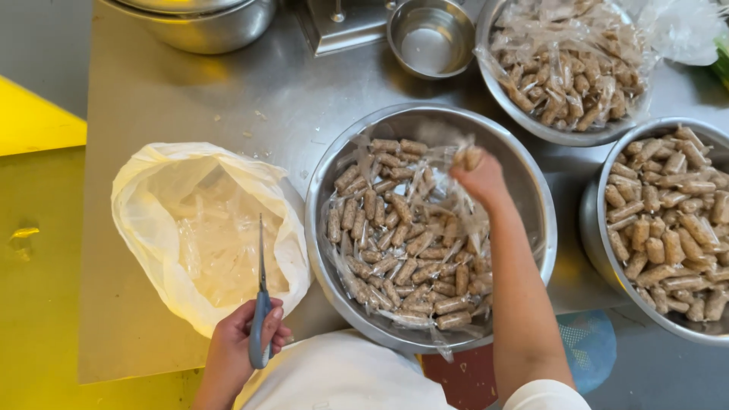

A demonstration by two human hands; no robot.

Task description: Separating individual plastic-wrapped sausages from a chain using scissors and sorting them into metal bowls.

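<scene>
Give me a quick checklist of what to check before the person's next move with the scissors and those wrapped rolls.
1. Scissors held firmly in left hand, blades closed, pointing away: ok.
2. Right hand has a grip on a wrapped roll above the middle bowl: ok.
3. White bag mouth open, clear wrappers inside: ok.
4. Bowl at right has room for more: cannot tell.
5. Hands apart, blades away from fingers: ok.

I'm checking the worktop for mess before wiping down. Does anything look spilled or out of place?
Only small things: a few pale scraps lie scattered on the steel table above the white bag. The bowls sit upright, with nothing spilled. The left hand holds scissors with the blades pointing up.
</scene>
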